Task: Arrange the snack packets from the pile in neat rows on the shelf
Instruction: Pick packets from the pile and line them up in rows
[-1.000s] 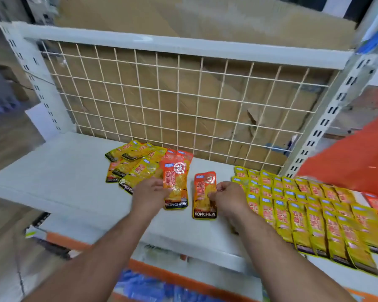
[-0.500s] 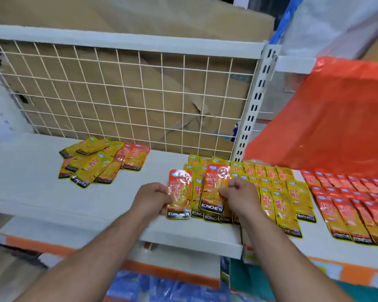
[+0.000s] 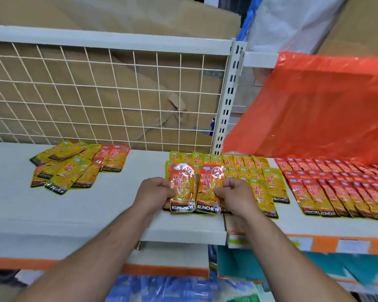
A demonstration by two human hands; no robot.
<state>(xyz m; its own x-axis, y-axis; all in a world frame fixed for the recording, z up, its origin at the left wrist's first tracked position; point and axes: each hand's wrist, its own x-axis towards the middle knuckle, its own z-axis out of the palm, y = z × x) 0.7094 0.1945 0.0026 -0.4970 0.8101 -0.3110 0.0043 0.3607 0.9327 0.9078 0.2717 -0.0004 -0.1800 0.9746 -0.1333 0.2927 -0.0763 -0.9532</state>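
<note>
Both hands [image 3: 155, 196] [image 3: 235, 198] hold orange "KONCHEW" packets [image 3: 182, 188] [image 3: 208, 190].

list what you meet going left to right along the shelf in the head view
loose packet pile → left hand → left orange packet → right orange packet → right hand → red packet rows

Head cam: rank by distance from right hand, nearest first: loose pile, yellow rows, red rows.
1. Yellow rows: under and beside the right hand.
2. Red rows: further right, on the neighbouring shelf.
3. Loose pile: far left, beyond the left hand.
</note>
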